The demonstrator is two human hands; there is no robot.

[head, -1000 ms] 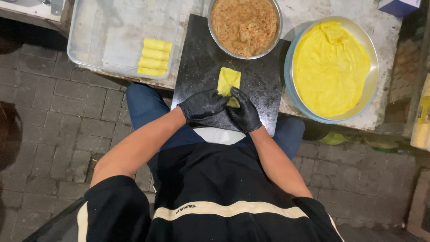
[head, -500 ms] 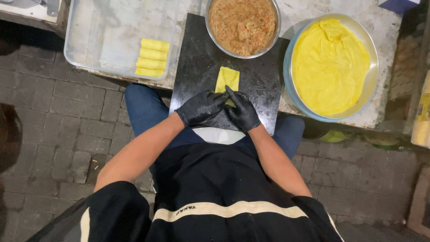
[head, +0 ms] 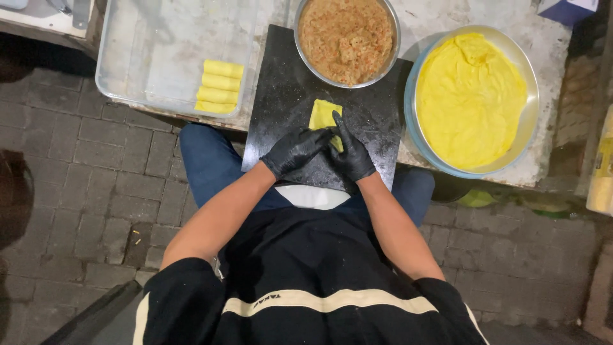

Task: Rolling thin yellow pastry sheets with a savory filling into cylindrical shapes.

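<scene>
Both hands wear black gloves and meet at the near end of a yellow wrapper (head: pixel 324 115) lying on a black board (head: pixel 281 96). The left hand (head: pixel 295 150) lies flat, fingers loosely curled over the wrapper's near edge. The right hand (head: pixel 351 156) presses alongside, index finger extended along the wrapper's right side. Neither hand is fully closed; both pinch or fold the sheet rather than lift it.

The wrapper's far part shows beyond the fingertips, already narrowed into a strip with its sides apparently turned in. Whether filling sits inside cannot be told; the hands cover that part.

Done so far, judging by the layout: four finished yellow rolls (head: pixel 219 86) lie stacked side by side in a clear tray (head: pixel 128 76), beyond and to the left of the left hand.

Left, by judgement: this piece is only part-rolled. A metal bowl of brown minced filling (head: pixel 346 39), just beyond the hands, looks nearly full. A round pan with a pile of yellow sheets (head: pixel 471 96), beyond and to the right of the right hand, is well stocked. The batch appears to be at an early stage.
</scene>
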